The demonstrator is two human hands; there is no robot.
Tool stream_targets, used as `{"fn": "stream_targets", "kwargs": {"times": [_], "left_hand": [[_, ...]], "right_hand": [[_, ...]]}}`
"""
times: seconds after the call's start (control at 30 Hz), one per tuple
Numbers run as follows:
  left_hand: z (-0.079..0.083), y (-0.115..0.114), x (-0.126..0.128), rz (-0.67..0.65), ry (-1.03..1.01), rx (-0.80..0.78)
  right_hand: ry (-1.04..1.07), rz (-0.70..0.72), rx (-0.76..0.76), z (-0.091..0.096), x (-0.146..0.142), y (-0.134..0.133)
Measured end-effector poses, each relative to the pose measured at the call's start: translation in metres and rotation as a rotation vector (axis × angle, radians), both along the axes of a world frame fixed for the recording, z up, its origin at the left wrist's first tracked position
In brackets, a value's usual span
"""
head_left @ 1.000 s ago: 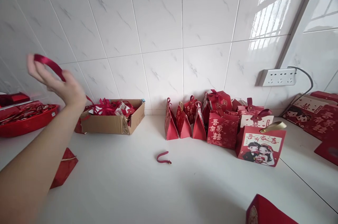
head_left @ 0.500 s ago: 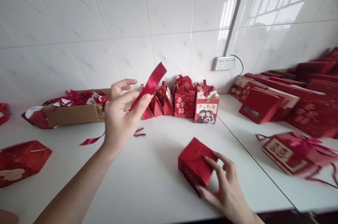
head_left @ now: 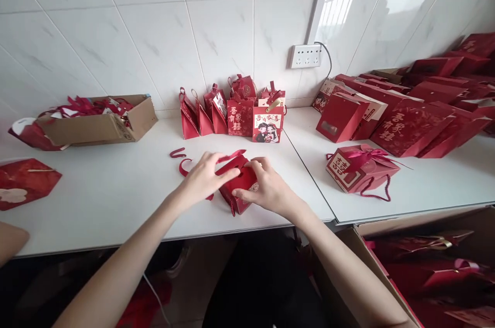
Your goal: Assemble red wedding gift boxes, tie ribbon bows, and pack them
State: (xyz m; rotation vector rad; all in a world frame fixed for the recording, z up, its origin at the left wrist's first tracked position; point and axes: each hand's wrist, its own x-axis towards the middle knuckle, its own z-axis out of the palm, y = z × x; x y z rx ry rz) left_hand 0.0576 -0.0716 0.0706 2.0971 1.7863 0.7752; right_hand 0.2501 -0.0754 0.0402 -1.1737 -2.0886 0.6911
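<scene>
A small red gift box (head_left: 240,184) sits near the table's front edge, its top flaps facing up. My right hand (head_left: 270,190) wraps round its right side, thumb along the near face and fingers over the top. A dark red satin ribbon (head_left: 232,156) runs through my left hand (head_left: 204,177), whose fingers pinch it beside the box top. The rest of this ribbon hangs in a curl on the table left of the box; part of it is hidden by my left hand. A short twisted cord (head_left: 177,152) lies just behind.
Several red gift bags (head_left: 240,117) stand against the tiled wall. A cardboard box (head_left: 88,131) of ribbons is at left, near a red packet (head_left: 31,183). At right are a bow-tied box (head_left: 359,167), stacked red bags (head_left: 402,127) and a carton (head_left: 359,235) below. Another person's arm (head_left: 11,239) shows at left.
My left hand has come down from mid-air to the box, bringing the ribbon with it. My right hand has closed more round the box, and the view has tilted downward.
</scene>
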Motion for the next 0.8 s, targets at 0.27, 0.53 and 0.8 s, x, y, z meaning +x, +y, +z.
{"fn": "stream_targets", "kwargs": {"times": [0.27, 0.53, 0.8], "left_hand": [[-0.003, -0.019, 0.006, 0.017, 0.012, 0.016], [-0.019, -0.003, 0.013, 0.090, -0.038, 0.076], [0.004, -0.050, 0.026, 0.020, 0.103, 0.085]], "right_hand": [[0.314, 0.200, -0.019, -0.007, 0.030, -0.002], [0.363, 0.216, -0.155, 0.004, 0.025, -0.017], [-0.394, 0.444, -0.048, 0.056, 0.029, -0.014]]}}
